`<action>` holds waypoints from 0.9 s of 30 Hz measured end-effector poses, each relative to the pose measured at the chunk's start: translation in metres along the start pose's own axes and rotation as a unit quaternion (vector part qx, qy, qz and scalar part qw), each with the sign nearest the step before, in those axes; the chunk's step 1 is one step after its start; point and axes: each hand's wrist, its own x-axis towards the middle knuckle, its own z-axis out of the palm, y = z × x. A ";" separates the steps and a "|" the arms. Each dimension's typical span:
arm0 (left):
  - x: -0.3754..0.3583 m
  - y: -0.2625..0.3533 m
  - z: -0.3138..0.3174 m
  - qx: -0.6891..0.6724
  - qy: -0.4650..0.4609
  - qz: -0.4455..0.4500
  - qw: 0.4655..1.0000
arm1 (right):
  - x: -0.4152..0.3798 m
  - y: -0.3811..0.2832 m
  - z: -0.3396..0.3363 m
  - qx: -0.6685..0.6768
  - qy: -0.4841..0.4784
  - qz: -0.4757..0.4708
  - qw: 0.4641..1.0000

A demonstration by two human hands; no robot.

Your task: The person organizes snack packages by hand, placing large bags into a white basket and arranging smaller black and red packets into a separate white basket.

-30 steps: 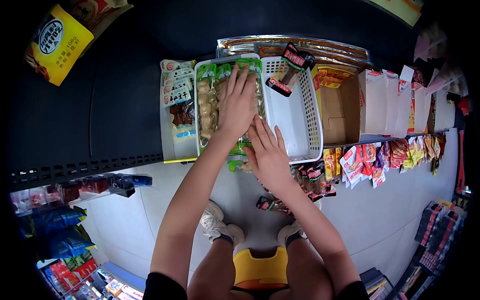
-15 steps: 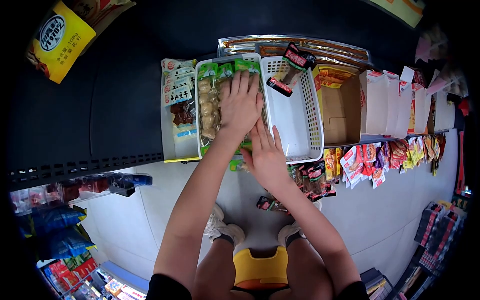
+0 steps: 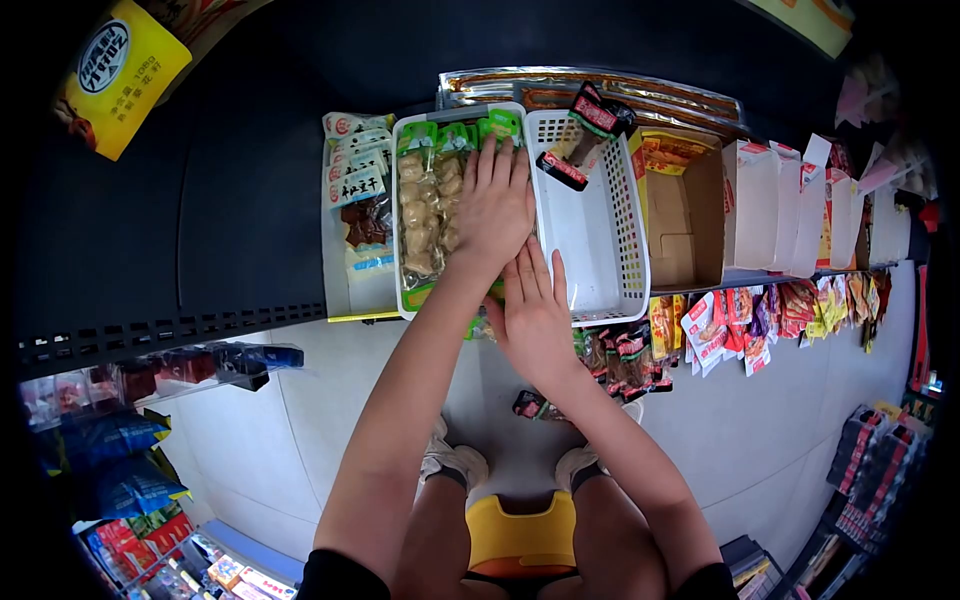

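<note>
Clear packs of round beige snack balls point(image 3: 422, 215) with green ends lie side by side in a white plastic basket point(image 3: 403, 290). My left hand point(image 3: 494, 210) rests flat on the rightmost pack, fingers stretched toward the basket's far end, and covers much of that pack. Near the basket's front right corner is my right hand point(image 3: 535, 315), its fingers straight and pointing away from me, the tips close to my left wrist. Neither hand grips anything. The packs beneath both hands are partly hidden.
To the right, a second white basket point(image 3: 590, 270) holds a black-and-red snack pack point(image 3: 585, 135), followed by an open cardboard box point(image 3: 685, 235). A tray point(image 3: 340, 290) of dried tofu packs sits left. Dark loose packs point(image 3: 625, 360) lie lower down. A yellow stool point(image 3: 520, 540) is under me.
My left hand has slid a little to the right across the packs, uncovering more of the middle ones. My right hand has barely moved.
</note>
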 end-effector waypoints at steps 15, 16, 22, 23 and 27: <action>0.000 -0.001 -0.031 -0.105 -0.050 0.008 0.993 | 0.004 0.002 -0.024 0.077 0.001 0.005 0.997; -0.001 0.001 -0.040 -0.133 -0.045 0.005 0.990 | 0.005 0.002 -0.032 0.088 0.011 -0.003 0.996; -0.031 0.017 -0.103 -0.295 0.063 -0.027 0.953 | -0.006 0.001 -0.070 0.263 0.097 0.015 0.960; -0.045 0.021 -0.107 -0.294 0.064 -0.026 0.953 | -0.013 0.003 -0.072 0.263 0.099 0.014 0.960; -0.105 0.032 -0.102 -0.399 0.099 -0.096 0.906 | -0.046 0.009 -0.052 0.267 0.118 0.003 0.956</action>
